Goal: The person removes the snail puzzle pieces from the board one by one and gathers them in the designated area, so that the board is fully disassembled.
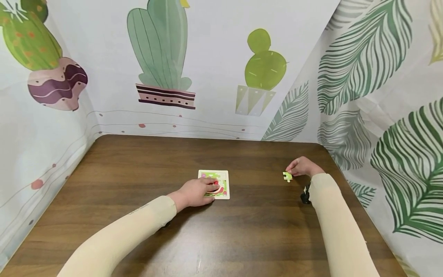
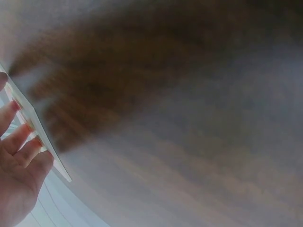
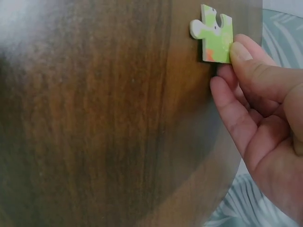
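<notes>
A small square jigsaw puzzle (image 1: pixel 224 175) with a pale frame and a green and red picture lies mid-table in the head view. My left hand (image 1: pixel 195 192) rests on it, fingers spread over the picture and covering part of it. In the left wrist view the fingertips (image 2: pixel 34 142) of that hand lie along the puzzle's edge. Over at the right, my right hand (image 1: pixel 302 167) pinches a green puzzle piece (image 3: pixel 218 40) between thumb and finger, by one edge. The piece has a white-tipped knob and a round notch.
Both hands are over a brown wood-grain table (image 1: pixel 256 231) with rounded far corners. A cloth wall (image 1: pixel 214 77) printed with cacti and leaves stands behind it and on both sides. A black wrist device (image 1: pixel 305 195) shows beside the right sleeve.
</notes>
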A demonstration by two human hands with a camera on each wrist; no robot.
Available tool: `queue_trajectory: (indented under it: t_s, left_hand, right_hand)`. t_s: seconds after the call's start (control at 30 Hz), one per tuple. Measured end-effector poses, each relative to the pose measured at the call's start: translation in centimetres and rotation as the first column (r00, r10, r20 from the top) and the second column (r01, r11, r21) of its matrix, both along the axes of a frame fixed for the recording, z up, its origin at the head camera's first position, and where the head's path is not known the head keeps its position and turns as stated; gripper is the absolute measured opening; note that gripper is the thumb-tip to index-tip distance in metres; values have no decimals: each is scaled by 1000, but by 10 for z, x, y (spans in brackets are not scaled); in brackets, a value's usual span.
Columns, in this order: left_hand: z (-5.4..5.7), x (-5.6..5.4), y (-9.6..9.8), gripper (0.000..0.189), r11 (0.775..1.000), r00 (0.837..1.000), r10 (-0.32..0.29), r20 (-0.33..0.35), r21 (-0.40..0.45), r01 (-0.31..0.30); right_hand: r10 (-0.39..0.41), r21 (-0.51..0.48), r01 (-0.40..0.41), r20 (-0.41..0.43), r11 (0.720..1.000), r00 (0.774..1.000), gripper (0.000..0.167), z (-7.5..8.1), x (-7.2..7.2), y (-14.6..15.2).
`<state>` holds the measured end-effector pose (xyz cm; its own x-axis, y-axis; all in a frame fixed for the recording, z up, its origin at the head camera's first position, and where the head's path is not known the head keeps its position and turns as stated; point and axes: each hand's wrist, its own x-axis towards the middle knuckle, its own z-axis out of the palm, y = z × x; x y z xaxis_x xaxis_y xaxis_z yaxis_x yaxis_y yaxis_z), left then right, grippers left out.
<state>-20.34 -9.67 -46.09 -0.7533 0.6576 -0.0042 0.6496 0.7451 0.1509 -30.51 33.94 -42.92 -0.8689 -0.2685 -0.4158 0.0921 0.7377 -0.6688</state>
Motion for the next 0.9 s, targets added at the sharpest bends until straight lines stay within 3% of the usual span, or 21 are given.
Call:
queue_trajectory:
  t_s: [0.3, 0.5, 0.9]
  left_hand:
    - [0, 0, 0, 46, 1000, 1000, 5, 5, -6, -5]
    - [0, 0, 0, 46, 1000, 1000, 3, 12, -2, -3]
    - [0, 0, -2, 46, 1000, 1000, -4, 6, 3, 4]
  right_hand:
    - [11, 64, -6, -86, 998, 996, 23, -2, 2, 1]
    - [-25, 72, 33, -117, 997, 993, 20, -7, 4, 2]
    - [-27, 117, 55, -231, 992, 973, 15, -17, 7, 1]
